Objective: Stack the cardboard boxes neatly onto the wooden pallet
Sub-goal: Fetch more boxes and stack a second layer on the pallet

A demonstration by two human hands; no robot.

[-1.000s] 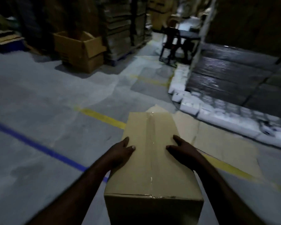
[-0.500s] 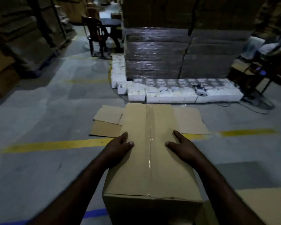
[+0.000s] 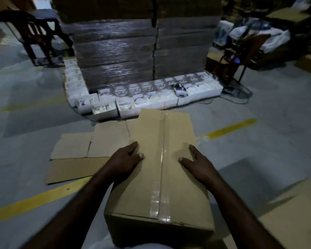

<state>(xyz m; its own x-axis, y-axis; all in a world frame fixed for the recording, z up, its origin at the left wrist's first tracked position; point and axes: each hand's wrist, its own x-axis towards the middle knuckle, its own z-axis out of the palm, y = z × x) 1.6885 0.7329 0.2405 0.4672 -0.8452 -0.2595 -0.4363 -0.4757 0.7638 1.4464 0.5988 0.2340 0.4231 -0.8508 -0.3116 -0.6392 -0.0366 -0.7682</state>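
Facing the shrink-wrapped stack [image 3: 133, 51] at twelve o'clock, with no wooden pallet in sight, we judge the flattened cardboard sheets [image 3: 75, 168] on the floor [image 3: 276, 150] at ten o'clock the first hazard: a foot could slide on them. We hold the taped cardboard box [image 3: 160, 186] at six o'clock, against the body, left hand [image 3: 125, 159] and right hand [image 3: 198, 163] each clamped over a top edge, thumbs on the lid; held only by squeeze, it could slip or tilt.

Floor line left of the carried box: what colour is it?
The floor line is yellow, clearest in the head view.
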